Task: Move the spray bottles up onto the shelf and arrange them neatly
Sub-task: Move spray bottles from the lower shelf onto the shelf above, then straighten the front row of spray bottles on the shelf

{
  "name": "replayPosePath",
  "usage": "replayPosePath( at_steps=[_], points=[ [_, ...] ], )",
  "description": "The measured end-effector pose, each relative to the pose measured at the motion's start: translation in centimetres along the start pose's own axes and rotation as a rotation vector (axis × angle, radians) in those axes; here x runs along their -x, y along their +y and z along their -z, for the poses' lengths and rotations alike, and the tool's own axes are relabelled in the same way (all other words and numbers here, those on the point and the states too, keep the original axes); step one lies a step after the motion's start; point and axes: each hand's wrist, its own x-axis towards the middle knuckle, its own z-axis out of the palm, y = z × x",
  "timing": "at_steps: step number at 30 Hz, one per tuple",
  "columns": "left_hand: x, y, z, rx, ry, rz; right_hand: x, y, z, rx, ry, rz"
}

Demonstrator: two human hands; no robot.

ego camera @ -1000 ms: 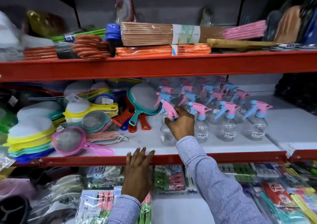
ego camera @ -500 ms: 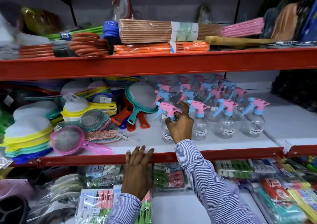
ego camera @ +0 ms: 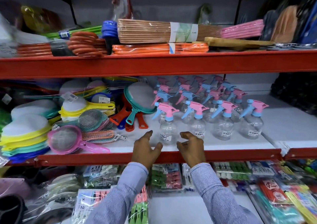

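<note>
Several clear spray bottles with pink and blue trigger heads stand in rows on the white middle shelf (ego camera: 283, 131). The front row runs from the leftmost bottle (ego camera: 167, 129) to the rightmost bottle (ego camera: 252, 126). My left hand (ego camera: 145, 150) hovers open at the shelf's front edge, just left of the leftmost bottle. My right hand (ego camera: 192, 146) is open on that bottle's right side, fingers curled toward it. Neither hand touches the bottle. Both sleeves are blue striped.
Plastic strainers (ego camera: 68, 138) and fly swatters fill the shelf's left half. A teal sieve (ego camera: 139, 98) leans beside the bottles. The red shelf beam (ego camera: 240, 155) runs below my hands. Packaged clothes pegs (ego camera: 164, 177) lie underneath. Hangers (ego camera: 159, 30) are stacked on the upper shelf.
My right hand has let go of the leftmost front bottle and drawn back to its right. My left hand has risen from the lower packages to the shelf edge.
</note>
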Motion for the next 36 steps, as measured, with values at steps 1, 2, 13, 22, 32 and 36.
replayPosePath(
  at_steps=[1, 2, 13, 22, 32, 36],
  points=[
    [-1.0, 0.5, -0.5, 0.043, -0.031, 0.048, -0.5, 0.0, -0.1, 0.01, -0.03, 0.003],
    [-1.9, 0.9, -1.0, 0.073, -0.052, 0.08, -0.9, -0.2, -0.1, 0.013, -0.057, 0.006],
    [-4.0, 0.6, -2.8, 0.189, -0.017, 0.049, -2.7, 0.0, -0.5, 0.011, -0.145, 0.071],
    [-3.9, 0.3, -3.1, 0.19, 0.011, 0.011, -2.7, 0.5, -0.8, -0.003, -0.128, 0.067],
    [-2.3, 0.8, -2.9, 0.149, 0.25, 0.005, -0.4, 1.9, 2.0, -0.025, 0.1, 0.075],
    [0.1, 2.4, -4.8, 0.152, 0.432, -0.237, 0.0, 4.5, 5.3, -0.035, 0.255, 0.034]
  ],
)
